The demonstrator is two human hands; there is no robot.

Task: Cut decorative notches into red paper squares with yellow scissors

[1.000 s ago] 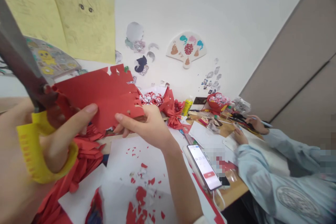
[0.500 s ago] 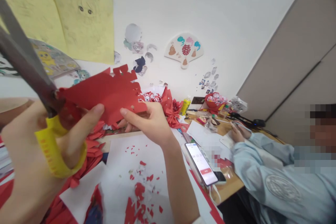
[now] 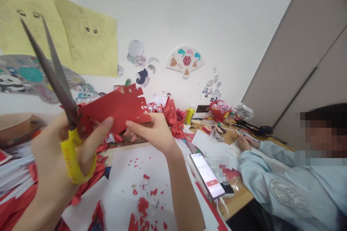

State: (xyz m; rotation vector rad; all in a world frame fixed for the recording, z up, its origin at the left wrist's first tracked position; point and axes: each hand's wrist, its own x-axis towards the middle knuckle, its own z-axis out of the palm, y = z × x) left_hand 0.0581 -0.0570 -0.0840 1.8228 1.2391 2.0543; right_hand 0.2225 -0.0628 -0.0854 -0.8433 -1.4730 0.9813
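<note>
Yellow-handled scissors [image 3: 71, 110] are looped on my left hand [image 3: 55, 151], their blades pointing up and to the left with the tips a little apart. That hand's thumb also presses on the left part of a piece of red paper [image 3: 116, 106], which has notches cut along its top and right edges. My right hand [image 3: 158, 133] pinches the paper's lower right edge between thumb and fingers. Beneath the hands, small red scraps [image 3: 143, 205] lie scattered on a white sheet [image 3: 119, 177].
A lit phone [image 3: 207, 175] rests on the right, near a co-worker's sleeve [image 3: 282, 187]. Red folded paper pieces [image 3: 99, 173] and a round container [image 3: 15, 126] are on the left. Toward the wall stand a yellow bottle [image 3: 189, 114] and a red bouquet [image 3: 220, 110].
The view has shifted a little. My left hand and the scissors appear lower and further right, with the blade tips now in sight. Both hands still hold the red paper.
</note>
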